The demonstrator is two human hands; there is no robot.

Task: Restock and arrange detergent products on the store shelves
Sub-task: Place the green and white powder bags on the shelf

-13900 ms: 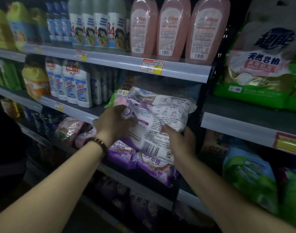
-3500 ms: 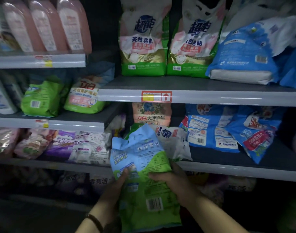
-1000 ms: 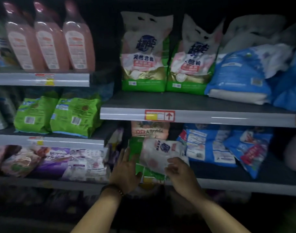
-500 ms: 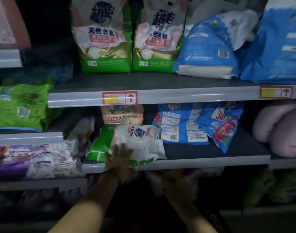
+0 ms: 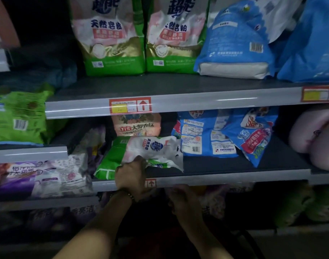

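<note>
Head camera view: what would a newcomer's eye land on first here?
First, the two tall green, white and pink detergent bags standing upright side by side on the upper shelf, with a big blue plastic bag to their right. Next, the left hand gripping the front edge of a green-and-white soft bag lying flat on the middle shelf. The right hand is lower, in the dark under that shelf.
</note>
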